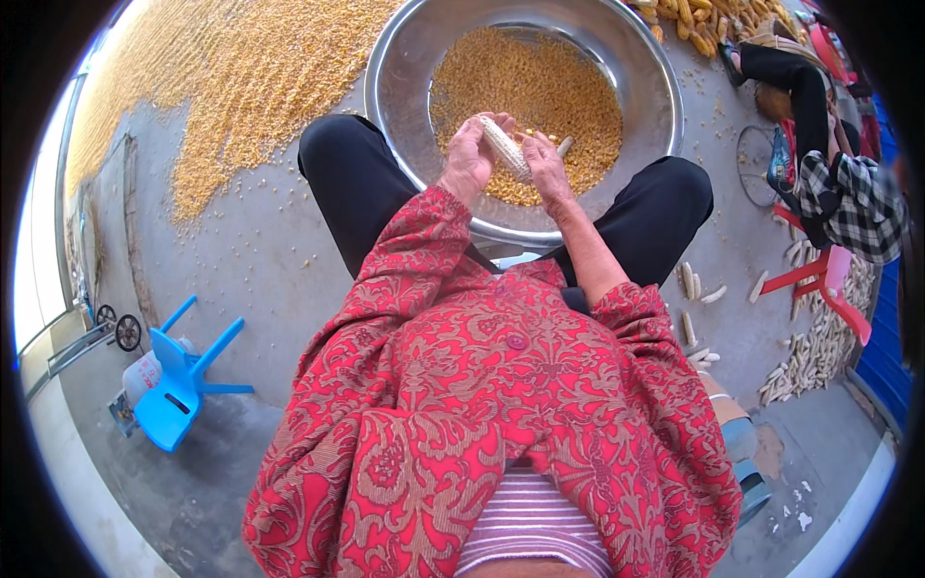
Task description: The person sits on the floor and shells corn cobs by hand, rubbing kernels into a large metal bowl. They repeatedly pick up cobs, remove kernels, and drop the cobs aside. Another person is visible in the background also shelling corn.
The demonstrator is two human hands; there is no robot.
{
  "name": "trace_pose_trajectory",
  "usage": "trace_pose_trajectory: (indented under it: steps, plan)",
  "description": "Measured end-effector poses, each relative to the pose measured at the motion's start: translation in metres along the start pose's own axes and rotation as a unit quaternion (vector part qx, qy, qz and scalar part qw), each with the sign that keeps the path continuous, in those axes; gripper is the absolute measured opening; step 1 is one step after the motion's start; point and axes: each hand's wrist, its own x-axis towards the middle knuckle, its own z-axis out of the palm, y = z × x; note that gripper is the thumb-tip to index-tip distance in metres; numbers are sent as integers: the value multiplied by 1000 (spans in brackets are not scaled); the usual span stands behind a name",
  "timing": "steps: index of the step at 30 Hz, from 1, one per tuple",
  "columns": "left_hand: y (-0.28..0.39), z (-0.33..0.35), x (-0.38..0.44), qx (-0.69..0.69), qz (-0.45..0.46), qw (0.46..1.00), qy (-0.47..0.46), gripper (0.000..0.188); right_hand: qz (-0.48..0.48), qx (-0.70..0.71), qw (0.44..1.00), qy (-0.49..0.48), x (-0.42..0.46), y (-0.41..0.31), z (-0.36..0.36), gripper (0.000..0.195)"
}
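Observation:
A nearly bare white corn cob (506, 149) lies slanted between my hands, over a wide steel basin (401, 87). My left hand (471, 153) is wrapped around its upper part. At the lower end, the thumb and fingers of my right hand (547, 167) press against the cob; part of that grip is hidden. Loose yellow corn kernels (527, 79) cover the basin's bottom. A few kernels and a small pale cob piece (564, 147) lie just beyond my right fingers. The basin sits between my knees.
Corn kernels (274, 72) spread over the floor at left. Unshelled ears (697, 22) are heaped at upper right. Near a red plastic chair (824, 282), another person (809, 108) sits by a pile of bare cobs (816, 361). A blue plastic chair (170, 390) is at lower left.

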Motion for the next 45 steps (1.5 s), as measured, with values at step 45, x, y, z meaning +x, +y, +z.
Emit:
trace_pose_trajectory:
  steps: [45]
  plan:
    - [12, -33, 8, 443, -199, 874, -4, 26, -2, 510, 859, -41, -36, -110, -75, 29]
